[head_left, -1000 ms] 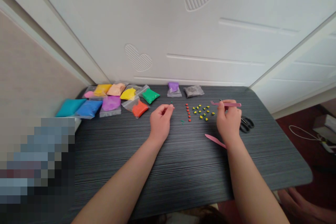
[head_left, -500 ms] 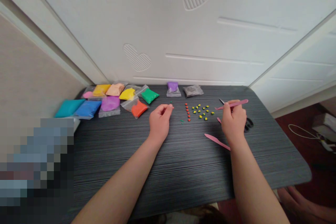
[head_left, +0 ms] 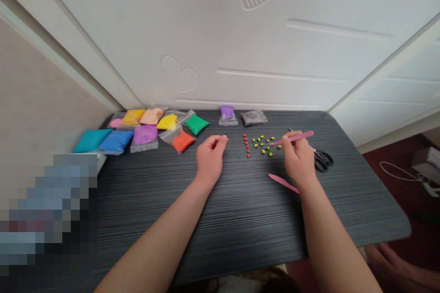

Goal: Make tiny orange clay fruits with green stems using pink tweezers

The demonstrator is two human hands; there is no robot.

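My right hand [head_left: 298,155] grips a slim pink modelling tool [head_left: 301,137], whose tip points left over the small yellow-and-green clay pieces [head_left: 263,151]. My left hand [head_left: 210,155] is closed in a pinch above the table; whatever its fingertips hold is too small to make out. Between the hands runs a column of small red clay balls [head_left: 246,147]. Thin green clay bits [head_left: 239,157] lie just right of my left hand. Below the yellow-and-green pieces lies a pink plastic knife [head_left: 282,182], its end hidden by my right wrist.
Black-handled scissors [head_left: 323,160] lie partly behind my right hand. Bags of coloured clay, among them an orange bag [head_left: 183,141] and a green bag [head_left: 197,124], crowd the back left of the dark table [head_left: 240,219]. A purple bag [head_left: 227,112] and a grey bag [head_left: 254,118] lie near the white panel.
My right hand drew right with the pink tool, then came back left, bringing the tip over the yellow-and-green pieces. My left hand stays almost still in its pinch.
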